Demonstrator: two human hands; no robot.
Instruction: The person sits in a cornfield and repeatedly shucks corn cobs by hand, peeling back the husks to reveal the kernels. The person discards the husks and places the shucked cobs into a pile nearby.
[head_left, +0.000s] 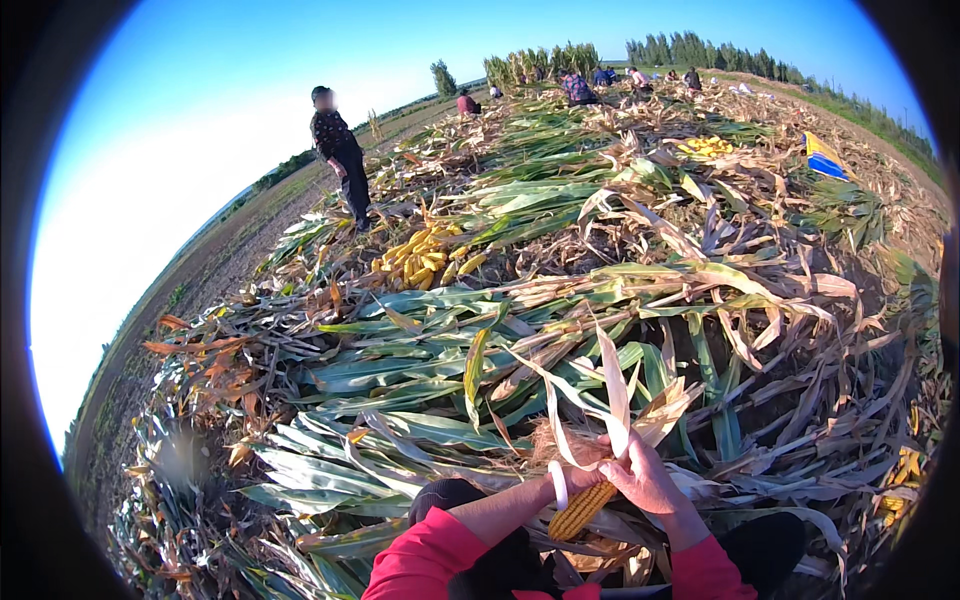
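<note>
A yellow ear of corn (581, 513) points down toward my lap, its kernels bare at the lower end. Pale dry husk leaves (615, 379) stand peeled back above my fingers, with brown corn silk (551, 442) beside them. My left hand (589, 471), with a white bangle (558, 484) on its wrist, grips the ear near its husked end. Against it, my right hand (643, 480) closes around the same end and the husk base. The fingers overlap, so part of each grip is hidden.
Cut corn stalks (427, 375) with green and dry leaves cover the ground ahead. A pile of husked ears (420, 256) lies farther off, another pile (705, 147) beyond. A person (341, 154) stands at left; several others crouch far back. A yellow-and-blue sack (826, 159) lies right.
</note>
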